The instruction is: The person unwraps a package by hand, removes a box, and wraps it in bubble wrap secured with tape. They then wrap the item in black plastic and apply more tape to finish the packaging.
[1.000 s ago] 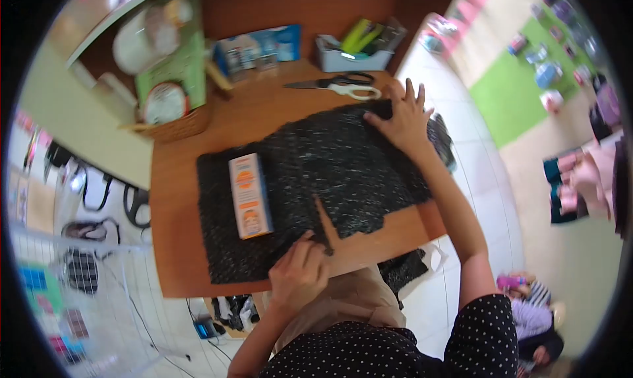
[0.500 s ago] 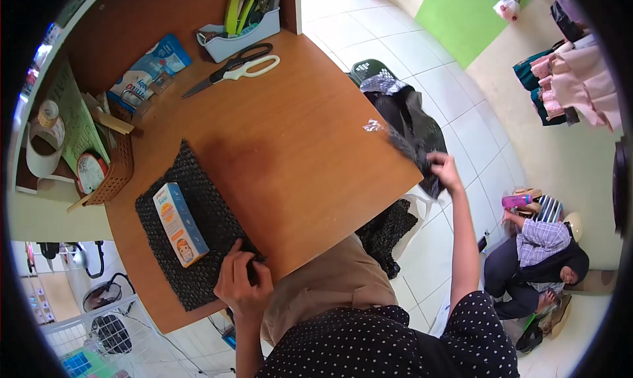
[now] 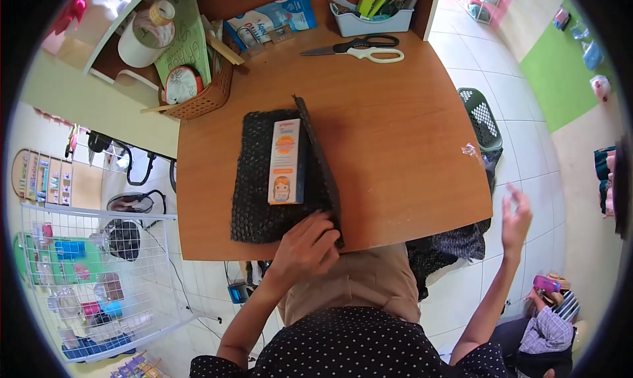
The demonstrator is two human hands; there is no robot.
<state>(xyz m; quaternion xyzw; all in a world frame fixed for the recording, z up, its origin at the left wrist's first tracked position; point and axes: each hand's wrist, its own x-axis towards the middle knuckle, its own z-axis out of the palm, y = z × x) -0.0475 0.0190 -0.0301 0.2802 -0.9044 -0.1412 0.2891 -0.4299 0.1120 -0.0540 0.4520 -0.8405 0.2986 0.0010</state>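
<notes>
A small white, blue and orange carton (image 3: 285, 163) lies on a sheet of black bubble wrap (image 3: 252, 180) on the wooden desk. The sheet's right side stands up as a flap beside the carton. My left hand (image 3: 306, 246) is at the near right corner of the wrap, its bent fingers gripping the edge. Off the desk's right edge, my right hand (image 3: 516, 220) is raised with fingers apart, slightly blurred, holding nothing. Below it, black plastic (image 3: 461, 243) hangs by the desk's front right corner.
Scissors (image 3: 359, 48) lie toward the back, near a light blue tool tray (image 3: 372, 25) and a blue-white packet (image 3: 270, 22). A wicker basket (image 3: 208, 97) stands at the left. On the floor is a green basket (image 3: 481, 117); a seated person (image 3: 547, 332) is at lower right.
My right hand has let go of the black plastic, which now hangs lower past the desk edge. The wrap's right side has risen under my left hand. The view has turned.
</notes>
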